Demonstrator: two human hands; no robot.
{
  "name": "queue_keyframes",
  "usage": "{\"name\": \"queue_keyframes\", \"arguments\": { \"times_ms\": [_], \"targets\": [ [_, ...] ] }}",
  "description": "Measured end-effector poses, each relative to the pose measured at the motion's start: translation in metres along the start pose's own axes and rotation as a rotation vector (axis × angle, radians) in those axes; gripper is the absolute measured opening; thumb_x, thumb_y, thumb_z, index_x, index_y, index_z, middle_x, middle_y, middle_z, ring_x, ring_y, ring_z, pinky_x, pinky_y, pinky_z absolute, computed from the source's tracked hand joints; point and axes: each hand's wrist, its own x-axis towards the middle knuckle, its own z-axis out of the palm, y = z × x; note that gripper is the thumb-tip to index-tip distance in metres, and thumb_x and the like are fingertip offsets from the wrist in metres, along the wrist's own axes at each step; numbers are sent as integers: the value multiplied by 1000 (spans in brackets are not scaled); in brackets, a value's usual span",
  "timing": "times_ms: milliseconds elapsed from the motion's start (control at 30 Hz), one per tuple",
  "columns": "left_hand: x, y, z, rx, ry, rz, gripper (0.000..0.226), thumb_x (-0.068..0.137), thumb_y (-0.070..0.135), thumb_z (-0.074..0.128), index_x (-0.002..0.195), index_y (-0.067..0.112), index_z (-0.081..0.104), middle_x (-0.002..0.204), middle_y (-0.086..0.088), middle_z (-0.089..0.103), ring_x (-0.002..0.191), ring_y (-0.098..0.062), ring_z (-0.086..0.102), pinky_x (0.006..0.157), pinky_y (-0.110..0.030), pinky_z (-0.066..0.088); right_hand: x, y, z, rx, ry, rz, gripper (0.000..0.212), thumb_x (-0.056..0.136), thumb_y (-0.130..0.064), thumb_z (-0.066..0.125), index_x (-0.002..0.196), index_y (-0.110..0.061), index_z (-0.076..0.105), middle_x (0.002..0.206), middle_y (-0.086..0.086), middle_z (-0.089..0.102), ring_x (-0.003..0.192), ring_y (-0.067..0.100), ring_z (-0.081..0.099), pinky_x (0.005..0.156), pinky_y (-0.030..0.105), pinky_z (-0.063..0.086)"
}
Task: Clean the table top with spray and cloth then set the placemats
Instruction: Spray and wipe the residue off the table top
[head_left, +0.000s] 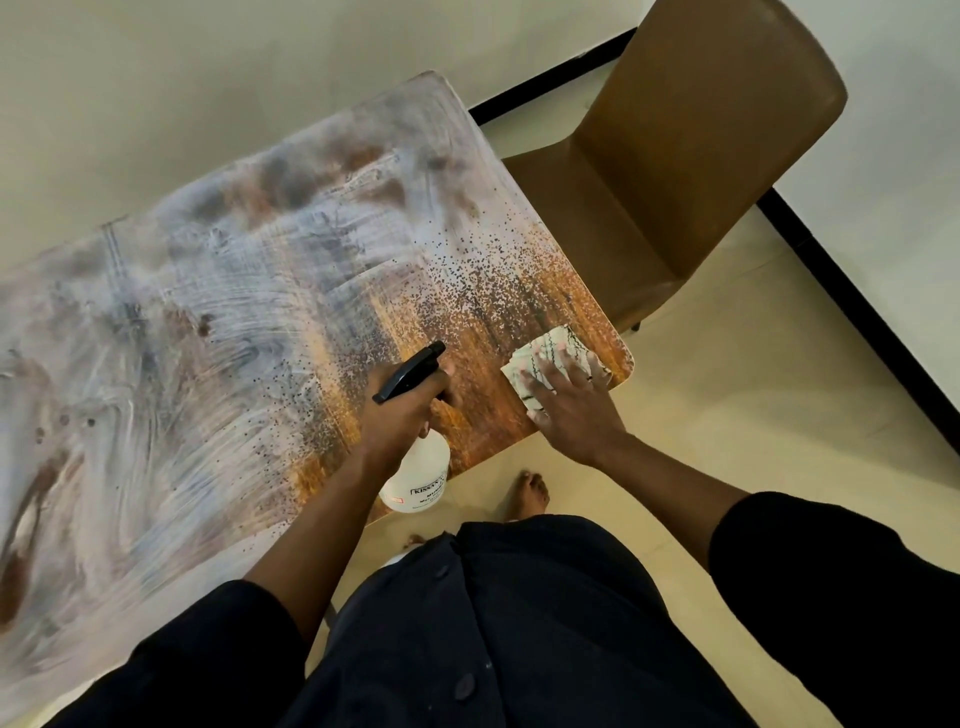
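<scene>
Head view: the spray bottle (415, 467) is gripped by the left hand (400, 415) round its neck, fingers curled at the black trigger head, nozzle pointed toward the far right part of the table top (234, 291); the cloth (550, 364) is pressed flat by the right hand (571, 405), fingers spread and straight, at the near right corner of the table, close to the edge; droplets are seen beaded over the brown band between the two hands, while the left and far parts are covered in pale wiping streaks; the step in hand is judged to be wiping the freshly sprayed corner; it would be done best with the cloth kept flat and drawn in overlapping strokes from the edge inward, so that no liquid is pushed onto the floor (727, 415); the bottle is best kept clear of the cloth's path; no placemats are visible, so that part is judged not yet begun; a brown chair (675, 182) stands just beside the far right edge; a bare foot (527, 493) is seen on the floor below the near edge.
</scene>
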Motion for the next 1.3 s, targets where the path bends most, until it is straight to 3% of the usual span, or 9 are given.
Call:
{"name": "queue_keyframes", "arguments": {
  "times_ms": [200,333,433,567,733,833,1000,1167,1300],
  "targets": [
    [2,3,3,-16,5,-5,45,106,12,67,74,41,80,76,-14,77,38,-16,45,48,-27,45,4,-10,15,41,-32,24,61,109,-35,34,163,-27,9,171,7,1,156,37,-11,125,54,-2],
    [6,-1,7,18,14,-50,25,106,14,68,84,11,80,78,-15,78,39,-16,45,50,-31,45,4,-7,14,75,-12,31,61,110,-37,30,164,-23,5,171,3,-3,156,32,-13,125,50,-5],
    [9,0,10,13,11,-48,27,106,14,67,81,12,79,78,-16,77,39,-17,46,49,-31,45,10,15,6,114,29,220,64,109,-37,34,164,-21,5,171,6,4,156,34,-9,123,49,-10],
    [12,3,13,2,3,-55,34,105,14,68,73,13,77,77,-16,77,38,-18,44,47,-29,43,23,54,-2,201,55,414,62,107,-43,35,163,-25,15,171,3,10,157,35,0,125,51,5],
    [13,7,18,-2,3,-71,31,105,12,68,75,13,76,76,-15,77,38,-14,44,46,-28,42,16,44,2,144,49,331,63,107,-35,38,163,-21,15,171,6,11,157,36,2,125,49,7],
    [14,5,20,-5,-13,-61,24,105,10,68,82,12,77,77,-19,76,38,-15,46,47,-30,43,1,8,9,151,25,173,63,107,-34,37,163,-20,13,170,8,9,156,36,-2,122,47,-2],
    [17,5,26,-34,-18,-56,20,104,10,69,100,26,80,79,-23,76,38,-16,46,51,-33,43,-20,-32,30,145,-4,-111,60,106,-37,41,162,-22,22,169,0,17,157,30,6,126,46,5],
    [16,3,27,7,-16,-53,16,105,12,68,102,0,78,78,-20,76,38,-15,46,48,-30,43,-16,16,22,59,37,168,60,103,-41,47,158,-23,32,165,1,31,155,33,18,122,62,10],
    [9,0,25,1,0,-50,21,106,14,69,88,14,79,80,-22,76,39,-18,47,50,-38,46,-10,46,16,150,80,301,56,108,-36,37,161,-24,27,167,0,27,157,28,8,125,54,9]
  ]
}}
